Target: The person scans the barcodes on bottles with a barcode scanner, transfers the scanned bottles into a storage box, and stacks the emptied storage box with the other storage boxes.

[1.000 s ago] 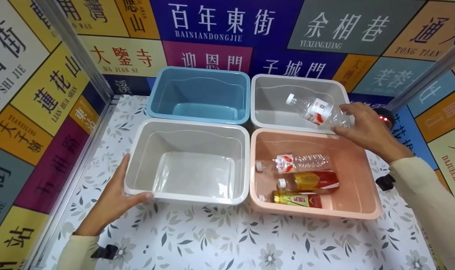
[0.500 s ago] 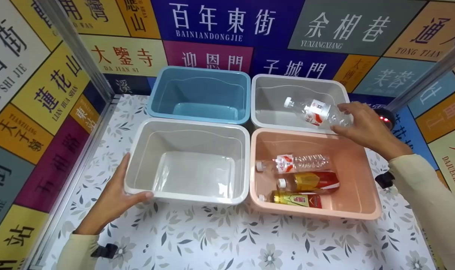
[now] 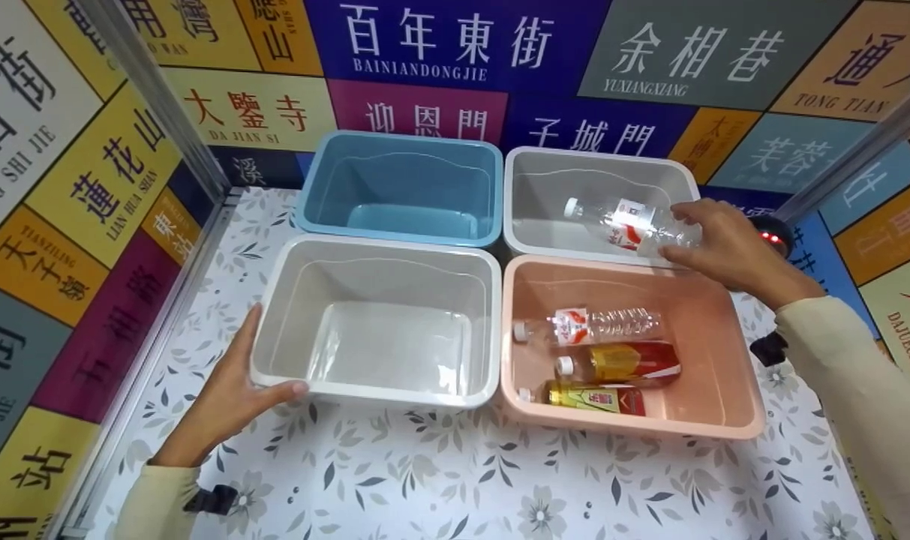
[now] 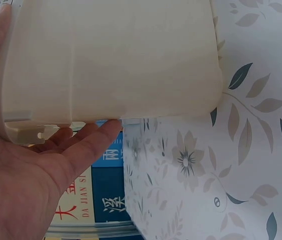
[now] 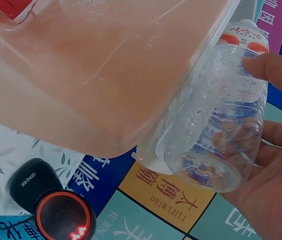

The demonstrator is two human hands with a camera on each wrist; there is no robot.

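My right hand [image 3: 725,244] grips a clear plastic bottle [image 3: 631,221] near its base. The bottle has a white cap and a red-and-white label and lies sideways, overlapping the back right grey bin [image 3: 601,157] in the head view. In the right wrist view, thumb and fingers close round the clear bottle [image 5: 216,125], beside the peach bin's wall [image 5: 105,100]. At the front left, my left hand [image 3: 226,394] holds the near corner of an off-white bin [image 3: 379,397], thumb along the front rim. The left wrist view shows the fingers against the bin's side [image 4: 115,60].
In the peach bin [image 3: 710,375] lie a clear bottle [image 3: 612,326], a bottle with amber label [image 3: 627,364] and a yellow-and-red one [image 3: 593,397]. A blue bin [image 3: 402,232] stands back left. Behind my right hand sits a dark round device [image 5: 63,215]. Printed panels [image 3: 439,45] enclose the floral table [image 3: 424,480].
My right hand has lowered the clear bottle slightly and shifted it a little left over the back right grey bin. The left hand has stayed at the off-white bin's corner.
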